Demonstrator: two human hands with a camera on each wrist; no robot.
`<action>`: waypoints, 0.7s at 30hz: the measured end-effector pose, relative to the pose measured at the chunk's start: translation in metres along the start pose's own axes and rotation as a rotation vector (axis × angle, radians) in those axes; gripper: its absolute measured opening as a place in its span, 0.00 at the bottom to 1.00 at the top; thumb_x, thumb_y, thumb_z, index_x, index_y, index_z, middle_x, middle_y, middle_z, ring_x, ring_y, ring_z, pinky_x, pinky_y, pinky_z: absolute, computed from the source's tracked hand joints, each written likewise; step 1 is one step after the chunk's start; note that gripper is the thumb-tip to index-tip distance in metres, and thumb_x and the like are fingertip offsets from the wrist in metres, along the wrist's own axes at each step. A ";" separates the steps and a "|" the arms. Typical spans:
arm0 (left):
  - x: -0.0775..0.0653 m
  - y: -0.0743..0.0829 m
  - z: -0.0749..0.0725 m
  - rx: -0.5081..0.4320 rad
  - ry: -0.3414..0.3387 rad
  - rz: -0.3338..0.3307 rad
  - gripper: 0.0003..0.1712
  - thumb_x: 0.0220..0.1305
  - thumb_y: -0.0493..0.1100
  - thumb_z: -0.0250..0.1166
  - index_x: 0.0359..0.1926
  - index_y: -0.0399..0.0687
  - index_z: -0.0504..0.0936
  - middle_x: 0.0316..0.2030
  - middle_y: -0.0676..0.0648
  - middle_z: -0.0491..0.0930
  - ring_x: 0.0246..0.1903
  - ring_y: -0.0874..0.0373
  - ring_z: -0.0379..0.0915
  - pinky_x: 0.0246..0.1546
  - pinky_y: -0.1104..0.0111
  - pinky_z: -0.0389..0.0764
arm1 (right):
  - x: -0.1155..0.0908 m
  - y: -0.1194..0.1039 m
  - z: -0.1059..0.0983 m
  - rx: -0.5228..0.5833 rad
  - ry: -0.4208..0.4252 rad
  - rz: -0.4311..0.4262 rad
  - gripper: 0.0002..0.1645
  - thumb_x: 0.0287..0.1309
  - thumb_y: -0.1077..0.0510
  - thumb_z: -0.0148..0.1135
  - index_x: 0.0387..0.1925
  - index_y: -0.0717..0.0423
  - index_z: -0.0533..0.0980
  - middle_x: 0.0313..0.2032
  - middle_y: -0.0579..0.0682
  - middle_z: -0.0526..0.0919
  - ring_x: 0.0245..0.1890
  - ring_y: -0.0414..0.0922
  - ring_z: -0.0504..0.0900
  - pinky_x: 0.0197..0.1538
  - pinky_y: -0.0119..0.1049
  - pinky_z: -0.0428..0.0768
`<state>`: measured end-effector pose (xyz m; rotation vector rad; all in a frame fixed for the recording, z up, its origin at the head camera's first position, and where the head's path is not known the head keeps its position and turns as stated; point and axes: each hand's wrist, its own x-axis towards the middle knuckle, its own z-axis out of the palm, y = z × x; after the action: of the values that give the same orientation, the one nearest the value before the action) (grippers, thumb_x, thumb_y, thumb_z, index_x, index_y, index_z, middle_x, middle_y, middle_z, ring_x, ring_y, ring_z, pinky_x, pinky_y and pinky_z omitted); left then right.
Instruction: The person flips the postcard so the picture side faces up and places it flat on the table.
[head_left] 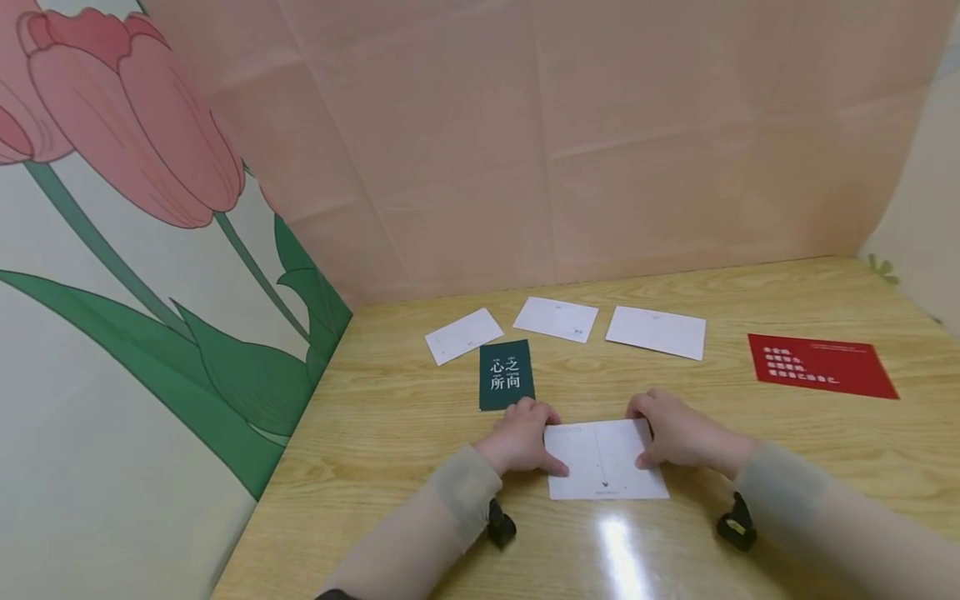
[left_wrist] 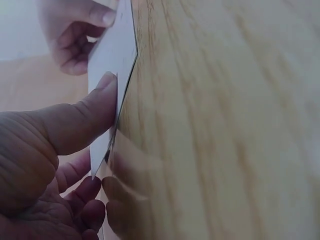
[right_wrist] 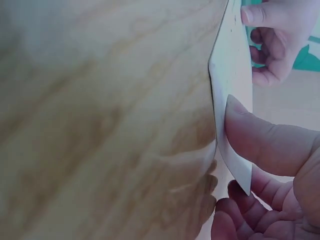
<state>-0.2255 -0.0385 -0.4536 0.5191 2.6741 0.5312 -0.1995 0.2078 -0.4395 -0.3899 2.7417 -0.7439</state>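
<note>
A white postcard (head_left: pixel 606 458) with a thin printed line down its middle lies near the front of the wooden table. My left hand (head_left: pixel 522 438) grips its left edge, thumb on top and fingers curled at the side. At the opposite edge, my right hand (head_left: pixel 678 432) holds it the same way. In the left wrist view the postcard (left_wrist: pixel 107 65) has its far corner slightly raised beside the fingers. The right wrist view shows the thumb pressing on the postcard (right_wrist: pixel 232 75), whose corner also lifts off the table.
Just beyond my left hand lies a dark green card (head_left: pixel 507 375) with white characters. Behind it are white cards (head_left: pixel 464 336), (head_left: pixel 557 319) and another white card (head_left: pixel 656 332). A red card (head_left: pixel 822 366) lies at the right. A pink cloth (head_left: pixel 600 150) hangs behind the table.
</note>
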 end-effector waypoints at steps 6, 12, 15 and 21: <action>0.001 -0.001 0.000 -0.071 -0.012 -0.014 0.34 0.43 0.55 0.79 0.52 0.58 0.74 0.46 0.57 0.73 0.43 0.60 0.65 0.49 0.66 0.71 | 0.001 0.001 0.002 0.073 -0.005 0.020 0.28 0.39 0.56 0.80 0.42 0.55 0.74 0.38 0.48 0.76 0.37 0.48 0.73 0.42 0.45 0.75; 0.001 -0.003 -0.001 -0.251 -0.008 -0.078 0.23 0.52 0.47 0.75 0.47 0.58 0.75 0.42 0.57 0.76 0.38 0.59 0.70 0.46 0.65 0.74 | 0.000 0.002 0.002 0.139 0.009 0.039 0.21 0.48 0.58 0.74 0.42 0.53 0.73 0.37 0.49 0.77 0.37 0.47 0.73 0.39 0.41 0.73; 0.001 -0.004 -0.003 -0.301 0.003 -0.074 0.19 0.55 0.46 0.73 0.46 0.58 0.78 0.37 0.56 0.76 0.36 0.58 0.70 0.42 0.65 0.74 | -0.003 0.001 0.000 0.163 0.012 0.024 0.18 0.51 0.60 0.71 0.42 0.54 0.73 0.35 0.49 0.76 0.36 0.47 0.72 0.37 0.41 0.72; -0.003 -0.004 -0.012 -0.426 0.050 -0.068 0.14 0.58 0.47 0.71 0.45 0.57 0.82 0.33 0.56 0.76 0.34 0.58 0.71 0.36 0.65 0.74 | -0.004 -0.001 -0.010 0.172 0.078 -0.030 0.15 0.54 0.62 0.68 0.42 0.54 0.73 0.36 0.49 0.77 0.36 0.47 0.73 0.38 0.41 0.73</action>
<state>-0.2284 -0.0463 -0.4441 0.2925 2.5057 1.0697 -0.1985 0.2127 -0.4303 -0.3720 2.7206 -1.0135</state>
